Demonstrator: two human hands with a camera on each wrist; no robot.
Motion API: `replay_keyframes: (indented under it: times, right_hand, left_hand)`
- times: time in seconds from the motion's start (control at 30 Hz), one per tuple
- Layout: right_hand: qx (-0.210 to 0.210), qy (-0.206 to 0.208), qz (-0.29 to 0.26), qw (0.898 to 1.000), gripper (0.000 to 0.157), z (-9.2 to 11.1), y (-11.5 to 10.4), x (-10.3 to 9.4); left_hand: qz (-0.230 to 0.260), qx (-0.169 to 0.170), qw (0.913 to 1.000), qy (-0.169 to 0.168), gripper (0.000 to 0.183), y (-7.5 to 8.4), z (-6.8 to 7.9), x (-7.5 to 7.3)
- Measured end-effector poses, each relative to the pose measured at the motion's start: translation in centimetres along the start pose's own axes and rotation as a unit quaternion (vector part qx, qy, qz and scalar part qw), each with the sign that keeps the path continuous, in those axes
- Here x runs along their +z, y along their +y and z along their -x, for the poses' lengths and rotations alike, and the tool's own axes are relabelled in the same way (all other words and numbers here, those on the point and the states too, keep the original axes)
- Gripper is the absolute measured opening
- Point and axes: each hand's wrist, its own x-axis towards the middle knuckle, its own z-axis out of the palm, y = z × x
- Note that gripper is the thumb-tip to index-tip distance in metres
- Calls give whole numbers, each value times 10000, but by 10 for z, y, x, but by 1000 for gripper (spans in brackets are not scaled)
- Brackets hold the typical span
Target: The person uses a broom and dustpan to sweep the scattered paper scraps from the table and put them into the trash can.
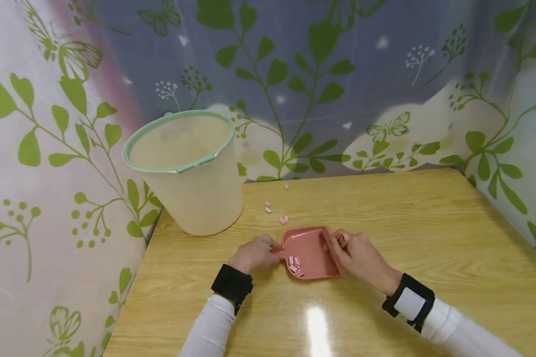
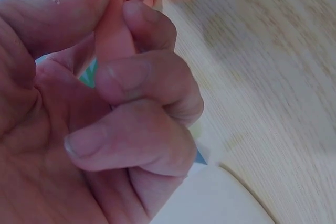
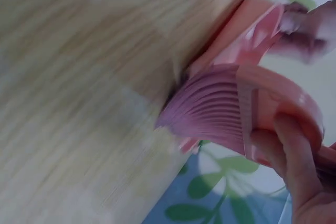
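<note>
A pink dustpan (image 1: 310,250) lies on the wooden table, its handle pointing left. My left hand (image 1: 253,254) grips that handle (image 2: 114,32), fingers curled around it in the left wrist view. Small pink pieces (image 1: 293,264) sit inside the pan near its handle end. My right hand (image 1: 362,255) holds a small pink hand brush (image 3: 281,106) by its body. The brush's bristles (image 3: 207,103) are at the pan's open right edge. In the head view, the right hand hides part of the brush.
Several loose pink pieces (image 1: 282,219) lie on the table (image 1: 406,213) beyond the dustpan. A tall translucent bucket (image 1: 201,198) with a green rim stands at the back left. Leaf-patterned cloth (image 1: 295,99) hangs behind the table and along its sides.
</note>
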Motion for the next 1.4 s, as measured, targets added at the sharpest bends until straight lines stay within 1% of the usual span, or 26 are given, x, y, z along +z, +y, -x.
replay_keyframes:
  times: [0.03,0.13,0.23,0.27,0.33,0.43,0.5,0.57,0.63,0.7,0.77,0.83,0.93,1.0,1.03,1.07,1.1,1.17,1.2,1.23,1.27,1.33,1.4]
  right_hand:
    - [66,-2,-122,9999,17,0,-4,4]
    - [165,-56,-258,9995,19,-1,-15,12]
    - [168,-126,-377,9991,16,-2,-20,13]
    - [177,-189,-458,9986,18,-3,-22,12]
    - [250,-312,-755,9963,15,-5,-24,7]
    - [455,-372,-1332,9894,16,-12,-27,-4]
    - [557,-199,-1610,9852,16,-21,-25,-13]
    - [570,80,-1631,9849,16,-38,-20,-19]
    - [709,298,-1562,9847,19,-60,-13,-24]
    - [1032,372,-1523,9822,23,-85,-2,-24]
    - [1488,336,-1680,9739,27,-111,12,-20]
    - [2024,223,-1953,9594,30,-133,27,-11]
    - [2739,212,-2620,9251,30,-160,48,15]
    - [3194,336,-2926,9007,30,-172,57,34]
    - [3378,432,-3032,8900,31,-176,61,43]
    - [3526,533,-3129,8803,32,-179,65,51]
    - [3646,641,-3144,8741,33,-182,68,58]
    - [3781,809,-3085,8691,35,-185,72,65]
    - [3806,885,-3057,8683,36,-186,73,66]
    - [3804,965,-2996,8696,36,-187,75,67]
    - [3813,1044,-2997,8683,35,-186,77,65]
    - [3857,1070,-2878,8700,35,-183,80,60]
    - [3964,1032,-2927,8640,37,-171,86,45]
  left_hand:
    - [11,-18,10000,2,34,-1,0,0]
    - [5,-62,10000,-4,35,-1,-1,0]
    - [6,-59,10000,3,36,-1,-1,-1]
    - [-4,-55,10000,4,36,0,-1,-1]
    - [-50,-40,10000,11,36,0,-2,-1]
    - [-97,-66,9999,0,35,1,-1,-2]
    - [-83,-60,9999,-9,35,1,-1,-2]
    - [-42,-65,10000,-14,34,1,0,-3]
    - [-10,-60,10000,-6,33,1,0,-4]
    - [9,-51,10000,18,32,0,0,-4]
    - [16,-18,10000,43,32,0,0,-3]
    - [49,13,10000,41,31,0,0,-1]
    - [68,-15,10000,3,32,-1,1,3]
    - [71,-58,10000,-20,34,-2,1,6]
    - [40,-72,10000,-17,34,-2,1,7]
    - [3,-78,10000,-12,34,-3,1,9]
    - [-50,-68,10000,-10,34,-3,1,9]
    - [-45,-42,10000,-4,34,-2,1,8]
    - [-43,-36,10000,-3,33,-2,1,7]
    - [-28,-30,10000,3,33,-2,1,6]
    - [-13,-27,10000,11,34,-3,1,4]
    - [29,-73,9999,62,34,-5,1,0]
    - [-34,-59,9999,87,34,-4,-1,-1]
